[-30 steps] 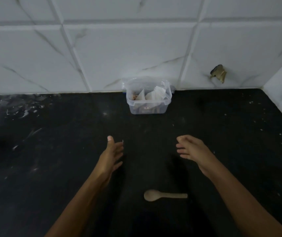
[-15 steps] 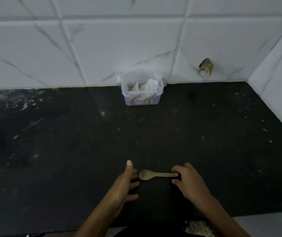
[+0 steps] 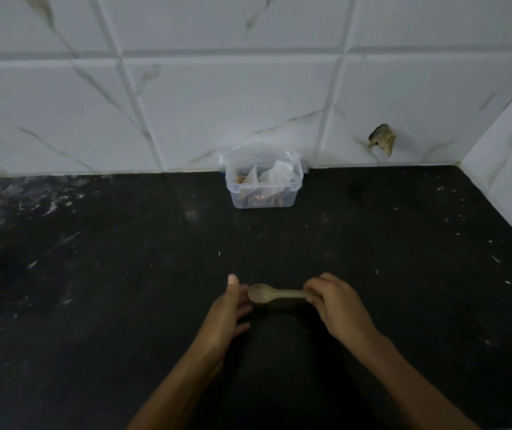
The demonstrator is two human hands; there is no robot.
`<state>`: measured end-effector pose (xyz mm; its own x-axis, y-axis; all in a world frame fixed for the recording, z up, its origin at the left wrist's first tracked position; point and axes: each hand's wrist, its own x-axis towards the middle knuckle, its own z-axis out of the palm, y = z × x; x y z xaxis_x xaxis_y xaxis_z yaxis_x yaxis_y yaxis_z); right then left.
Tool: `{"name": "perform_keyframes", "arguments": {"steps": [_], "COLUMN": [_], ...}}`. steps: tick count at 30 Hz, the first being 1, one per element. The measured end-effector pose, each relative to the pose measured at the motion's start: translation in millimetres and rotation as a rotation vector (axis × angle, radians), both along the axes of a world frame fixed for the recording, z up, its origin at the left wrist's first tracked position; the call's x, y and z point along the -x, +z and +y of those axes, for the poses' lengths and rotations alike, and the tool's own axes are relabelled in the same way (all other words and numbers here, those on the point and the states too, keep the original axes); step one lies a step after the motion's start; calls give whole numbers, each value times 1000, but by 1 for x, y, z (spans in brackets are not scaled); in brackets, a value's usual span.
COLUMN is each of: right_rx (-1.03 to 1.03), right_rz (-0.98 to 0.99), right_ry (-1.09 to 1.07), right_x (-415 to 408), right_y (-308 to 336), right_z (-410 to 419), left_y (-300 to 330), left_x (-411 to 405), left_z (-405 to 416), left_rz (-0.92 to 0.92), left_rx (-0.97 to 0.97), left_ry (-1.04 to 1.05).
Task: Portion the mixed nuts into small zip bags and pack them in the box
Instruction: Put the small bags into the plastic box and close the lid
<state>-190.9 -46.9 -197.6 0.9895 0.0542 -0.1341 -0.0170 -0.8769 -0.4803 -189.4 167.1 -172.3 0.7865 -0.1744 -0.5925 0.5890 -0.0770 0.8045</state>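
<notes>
Head view shows both hands low over the black speckled stone table (image 3: 93,305), meeting at a small pale wooden spoon (image 3: 274,294). The right hand (image 3: 338,305) has its fingers (image 3: 313,287) closed on the end of the spoon's handle, pinching it; whether the spoon is lifted or lies on the table cannot be told. The left hand (image 3: 229,311) is open, thumb up, its fingers curled loosely just beside the spoon's bowl, touching it or very nearly so.

Well beyond the fingertips, against the white marbled tile wall (image 3: 217,103), stands the clear plastic box (image 3: 264,181), lid off, with several small zip bags (image 3: 276,176) of brownish contents already inside. No loose nuts or empty bags are in sight near the fingers.

Judging from this, portioning looks finished or nearly so, and the step in hand is dealing with the spoon. The next move calls for a firm hold on the handle and a lift clear of the table; closing the box would then need a lid, which is not visible.
</notes>
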Motion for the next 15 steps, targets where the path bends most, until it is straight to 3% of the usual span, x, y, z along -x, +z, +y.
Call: {"name": "perform_keyframes", "arguments": {"steps": [8, 15], "right_rx": [13, 76], "right_rz": [-167, -126], "right_ry": [-9, -4], "right_x": [-120, -186], "right_y": [7, -17], "right_z": [-5, 1], "left_y": [8, -13], "left_x": [-106, -175], "left_z": [-2, -11], "left_rz": [-119, -86], "left_rx": [-7, -29], "left_ry": [122, 144]}}
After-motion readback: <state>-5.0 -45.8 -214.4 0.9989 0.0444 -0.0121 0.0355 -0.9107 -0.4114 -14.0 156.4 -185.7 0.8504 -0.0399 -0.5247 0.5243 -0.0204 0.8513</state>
